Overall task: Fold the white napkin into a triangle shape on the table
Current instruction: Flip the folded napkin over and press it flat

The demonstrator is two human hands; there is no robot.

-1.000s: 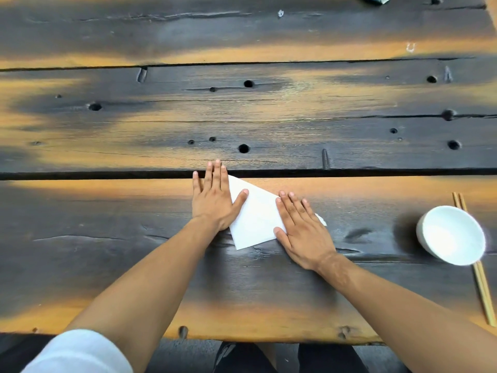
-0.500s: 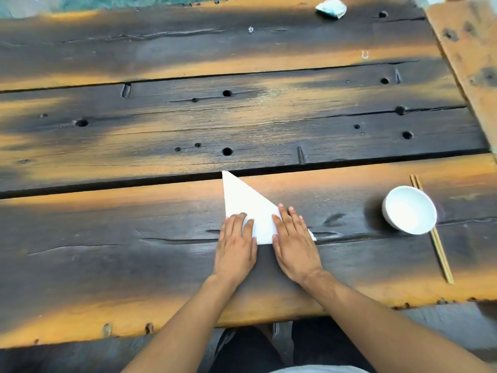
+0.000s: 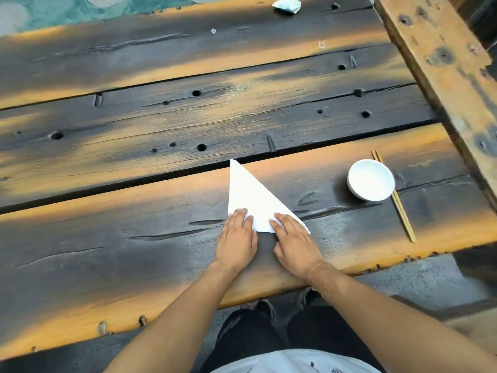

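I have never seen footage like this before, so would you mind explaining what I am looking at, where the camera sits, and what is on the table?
There is no machine here: a person works with two bare hands, and a single wide-angle camera on their head looks forward and down. That is why the arms reach in from the bottom and the person's legs show below the table edge.

The surface is a dark, weathered wooden table. On it lies a white napkin, already folded into a triangle. The left hand and the right hand press flat on its near edge; nothing is lifted or held in a grip.

To the right stand a white bowl and wooden chopsticks beside it. A small crumpled item lies at the far edge.
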